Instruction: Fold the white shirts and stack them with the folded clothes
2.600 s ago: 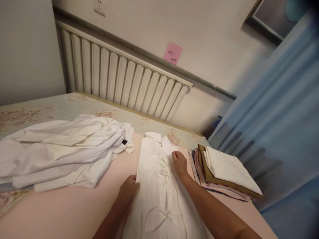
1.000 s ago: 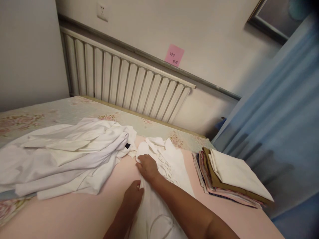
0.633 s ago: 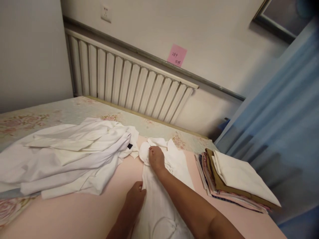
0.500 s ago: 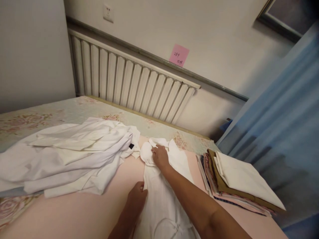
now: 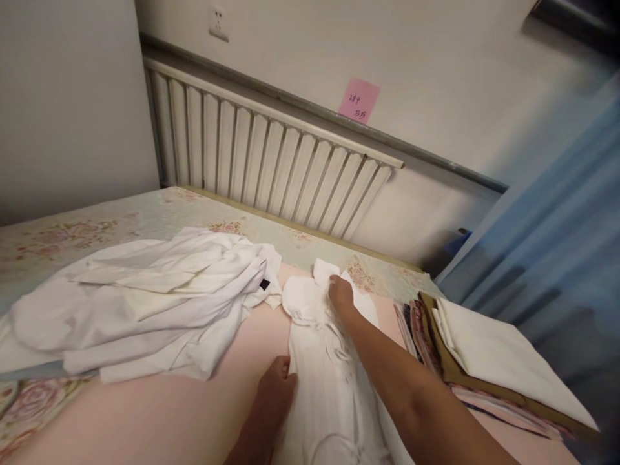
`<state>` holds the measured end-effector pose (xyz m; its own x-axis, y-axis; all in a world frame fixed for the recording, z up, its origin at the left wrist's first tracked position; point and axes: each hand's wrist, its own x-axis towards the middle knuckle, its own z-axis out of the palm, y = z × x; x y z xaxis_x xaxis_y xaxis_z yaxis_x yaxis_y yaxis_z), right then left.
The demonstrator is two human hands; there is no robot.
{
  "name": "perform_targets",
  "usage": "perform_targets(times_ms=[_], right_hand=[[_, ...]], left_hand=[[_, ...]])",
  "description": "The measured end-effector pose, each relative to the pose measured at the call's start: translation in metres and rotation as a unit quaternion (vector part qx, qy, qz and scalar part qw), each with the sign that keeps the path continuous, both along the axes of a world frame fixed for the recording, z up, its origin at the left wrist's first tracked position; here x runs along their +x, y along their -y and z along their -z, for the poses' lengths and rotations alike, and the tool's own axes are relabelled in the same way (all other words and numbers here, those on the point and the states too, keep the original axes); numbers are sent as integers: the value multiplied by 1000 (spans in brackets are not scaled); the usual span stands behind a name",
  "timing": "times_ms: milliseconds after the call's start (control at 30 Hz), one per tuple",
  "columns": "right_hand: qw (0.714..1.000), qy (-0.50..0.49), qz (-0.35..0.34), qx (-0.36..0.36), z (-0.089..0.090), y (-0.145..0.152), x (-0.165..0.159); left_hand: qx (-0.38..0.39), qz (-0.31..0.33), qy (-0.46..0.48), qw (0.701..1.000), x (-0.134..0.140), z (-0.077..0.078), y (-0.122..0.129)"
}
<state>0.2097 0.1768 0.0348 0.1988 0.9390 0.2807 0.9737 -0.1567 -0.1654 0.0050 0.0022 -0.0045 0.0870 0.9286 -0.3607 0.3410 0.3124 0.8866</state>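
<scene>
- The right arm (image 5: 402,374) reaches farther out, slanting from the near edge of the pink cloth (image 5: 203,413) up and leftward over the right side of the white garment (image 5: 320,381), slightly bent at the elbow.
- At its end the right hand (image 5: 341,296) is at the garment's collar (image 5: 326,270), fingers curled inward; whether they pinch any fabric cannot be told.
- The left arm (image 5: 254,433) stays lower, angled up and to the right, only its forearm in view.
- The left hand (image 5: 279,386) sits at the garment's left edge, its thumb uppermost and the other fingers bent; whether the fingers hold cloth cannot be told.
- The garment lies lengthwise between the hands on the pink cloth, its collar end by the cloth's back edge and its lower part running out at the near edge of view.
- A gathered, rounded section (image 5: 301,300) bulges near the top left of the garment.
- Toward the left edge lies a loose heap of white clothes (image 5: 159,303) with a black label (image 5: 264,284) at its right end.
- Near the right edge is a folded stack (image 5: 513,361), white on top, brown beneath.
- The floral cover (image 5: 121,219) shows beyond the pink cloth, its back edge along the radiator (image 5: 271,161).
</scene>
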Motion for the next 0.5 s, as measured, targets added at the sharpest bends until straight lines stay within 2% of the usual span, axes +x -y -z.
perform_targets(times_ms=[133,300,500], right_hand=[[1000,11,3,-4,-4,-8,11],[999,30,-4,-27,-1,-8,14],[997,64,-51,7,-5,3,3]], left_hand=[[-3,-4,26,1000,0,3,0],[5,-6,28,1000,0,3,1],[7,-3,14,1000,0,3,1]])
